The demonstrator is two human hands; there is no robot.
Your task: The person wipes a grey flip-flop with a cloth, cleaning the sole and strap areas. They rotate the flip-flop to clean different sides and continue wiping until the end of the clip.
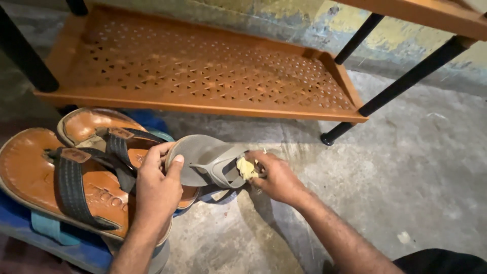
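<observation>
My left hand (156, 186) grips the toe end of a grey flip-flop sandal (203, 157), holding it just above the concrete floor. My right hand (274, 176) pinches a small yellow cloth (246, 168) and presses it against the sandal's grey strap. The sandal's heel end is hidden behind my right hand.
A pair of brown leather sandals (61, 172) with black straps lies at the left on top of blue footwear (45, 228). An orange perforated plastic shoe rack shelf (203, 71) with black legs (401, 83) stands behind. Bare concrete floor (426, 172) spreads to the right.
</observation>
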